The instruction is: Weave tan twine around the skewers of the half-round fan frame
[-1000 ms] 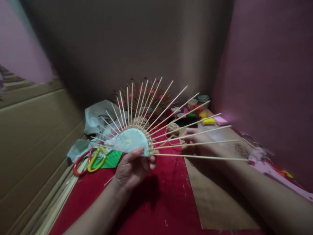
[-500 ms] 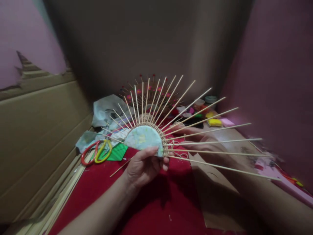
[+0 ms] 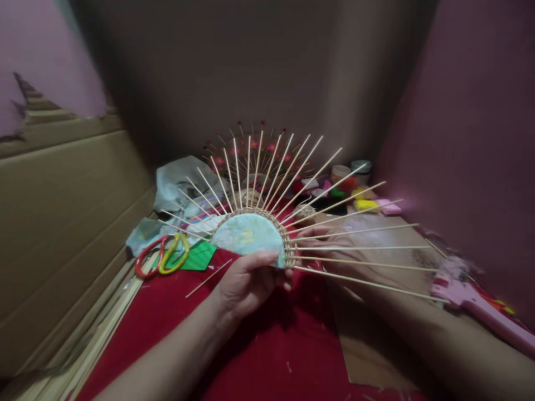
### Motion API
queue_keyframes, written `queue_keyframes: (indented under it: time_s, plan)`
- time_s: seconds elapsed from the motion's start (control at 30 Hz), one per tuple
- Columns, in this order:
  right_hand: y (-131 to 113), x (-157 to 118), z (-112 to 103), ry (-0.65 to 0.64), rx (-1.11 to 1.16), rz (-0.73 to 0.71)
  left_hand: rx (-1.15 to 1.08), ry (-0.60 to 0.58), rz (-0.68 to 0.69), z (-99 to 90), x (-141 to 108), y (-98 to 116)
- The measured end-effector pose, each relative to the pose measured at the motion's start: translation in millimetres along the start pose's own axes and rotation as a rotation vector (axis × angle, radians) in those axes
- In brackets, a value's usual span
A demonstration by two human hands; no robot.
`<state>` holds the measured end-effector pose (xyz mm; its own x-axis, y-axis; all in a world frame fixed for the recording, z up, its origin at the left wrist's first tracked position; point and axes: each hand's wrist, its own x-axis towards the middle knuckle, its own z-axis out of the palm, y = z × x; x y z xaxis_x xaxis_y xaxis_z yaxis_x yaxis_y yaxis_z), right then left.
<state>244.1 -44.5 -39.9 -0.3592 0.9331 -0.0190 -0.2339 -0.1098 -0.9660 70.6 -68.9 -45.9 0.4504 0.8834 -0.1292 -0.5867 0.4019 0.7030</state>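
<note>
A half-round piece [image 3: 246, 236] covered in pale blue patterned material has thin sticks fanning out from its curved edge. Twine [image 3: 288, 245] is woven round the stick bases along that edge. My left hand [image 3: 251, 281] pinches the lower right corner of the piece, thumb on its face and fingers behind. Behind the sticks on the right is my right hand [image 3: 321, 239], near the twine edge; its fingers are partly hidden, and what they hold cannot be made out. A ball of twine [image 3: 305, 213] lies just beyond that hand.
Red- and yellow-handled scissors [image 3: 175, 255] and green paper [image 3: 199, 256] lie left on the red cloth [image 3: 292, 345]. A flowered fan with pins [image 3: 253, 146] stands behind. Yellow packets [image 3: 366, 206], jars [image 3: 360, 171] and a pink glue gun [image 3: 472, 295] are right; cardboard [image 3: 67, 223] walls the left.
The piece has tilted slightly, its right-hand sticks drawing inward. My right hand has shifted a little behind them, and the twine ball now shows beyond it. The view has moved slightly.
</note>
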Motion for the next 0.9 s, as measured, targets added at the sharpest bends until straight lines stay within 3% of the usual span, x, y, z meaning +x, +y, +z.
queue_keyframes:
  time_s: [0.33,0.6,0.9]
  plan:
    - [-7.0,-5.9,16.3,0.208,0.018,0.005,-0.042,-0.002,0.059,3.6,1.0,-5.3]
    - [0.8,-0.4,7.8,0.133,0.004,-0.024,-0.085,0.038,0.094,5.0,1.4,-7.8]
    - [-1.8,-8.1,9.2,0.181,-0.202,-0.159,-0.129,0.086,0.106,6.1,2.6,-11.7]
